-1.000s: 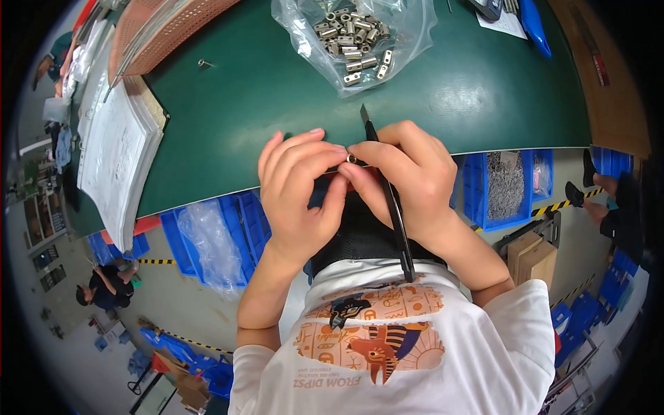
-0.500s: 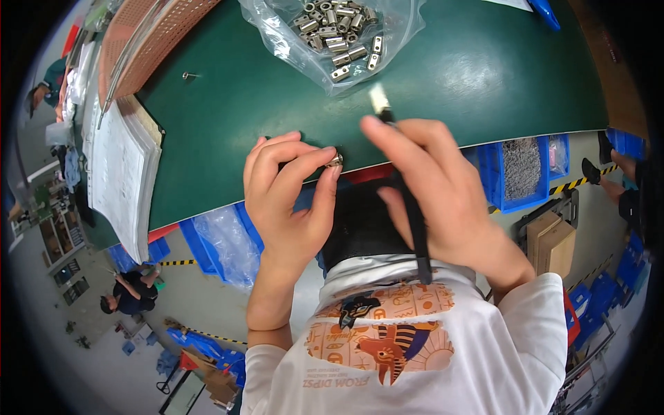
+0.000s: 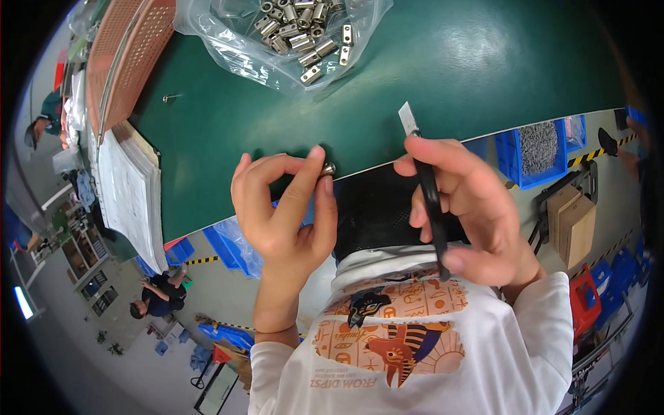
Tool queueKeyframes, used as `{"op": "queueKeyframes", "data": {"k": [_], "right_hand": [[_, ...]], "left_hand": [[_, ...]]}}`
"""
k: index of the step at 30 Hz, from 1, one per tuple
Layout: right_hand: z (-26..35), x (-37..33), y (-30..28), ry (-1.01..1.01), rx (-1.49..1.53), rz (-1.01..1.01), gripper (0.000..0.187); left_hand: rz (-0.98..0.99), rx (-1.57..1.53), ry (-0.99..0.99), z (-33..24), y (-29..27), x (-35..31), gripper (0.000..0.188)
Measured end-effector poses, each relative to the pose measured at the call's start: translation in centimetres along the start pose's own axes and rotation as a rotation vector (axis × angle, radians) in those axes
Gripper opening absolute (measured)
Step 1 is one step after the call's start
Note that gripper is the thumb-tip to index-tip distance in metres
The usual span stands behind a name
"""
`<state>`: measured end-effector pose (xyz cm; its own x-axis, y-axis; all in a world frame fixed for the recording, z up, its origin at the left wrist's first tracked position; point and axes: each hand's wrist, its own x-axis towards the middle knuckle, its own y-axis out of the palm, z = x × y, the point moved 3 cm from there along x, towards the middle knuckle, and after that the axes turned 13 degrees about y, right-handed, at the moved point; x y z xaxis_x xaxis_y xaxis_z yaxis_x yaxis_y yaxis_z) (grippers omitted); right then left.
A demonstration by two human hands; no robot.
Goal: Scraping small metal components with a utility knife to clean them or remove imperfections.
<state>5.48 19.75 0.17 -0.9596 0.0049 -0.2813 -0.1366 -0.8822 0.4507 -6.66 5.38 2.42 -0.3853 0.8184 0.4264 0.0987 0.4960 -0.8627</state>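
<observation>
Head view: left hand (image 3: 283,207) grip seemingly pinches small metal part (image 3: 328,168); right hand (image 3: 470,207) clamps knife (image 3: 429,194).

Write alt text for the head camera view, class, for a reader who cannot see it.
A person's left hand pinches a small silver metal cylinder in its fingers, while the right hand grips a slim black-handled craft knife, blade up. Beyond lies a green table mat with a clear plastic bag of metal fittings.
</observation>
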Motion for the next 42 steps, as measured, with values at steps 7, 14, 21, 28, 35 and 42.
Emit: {"op": "queueKeyframes", "data": {"k": [7,14,21,28,35,42], "right_hand": [[-2.1,0.2,1.0,-0.096,-0.363,-0.347,0.028],[-2.3,0.7,1.1,-0.015,-0.584,-0.528,0.017],[-1.8,1.5,2.1,0.15,-0.5,-0.275,0.016],[-1.6,2.4,2.0,0.32,-0.277,-0.179,0.026],[-1.8,3.0,1.7,0.333,-0.215,-0.085,0.029],[-0.6,3.2,1.6,0.276,-0.509,-0.145,0.028]], "left_hand": [[-0.078,-0.115,0.02,0.5,0.3,-0.3,0.022],[-0.094,-0.141,0.013,0.6,0.3,-0.4,0.02],[-0.12,-0.3,-0.027,1.5,0.6,-0.5,0.016],[-0.112,-0.33,-0.034,1.7,0.5,-0.4,0.016],[-0.117,-0.284,0.04,1.7,0.7,-0.5,0.015],[-0.097,-0.11,0.238,1.2,0.4,-0.4,0.022]]}}
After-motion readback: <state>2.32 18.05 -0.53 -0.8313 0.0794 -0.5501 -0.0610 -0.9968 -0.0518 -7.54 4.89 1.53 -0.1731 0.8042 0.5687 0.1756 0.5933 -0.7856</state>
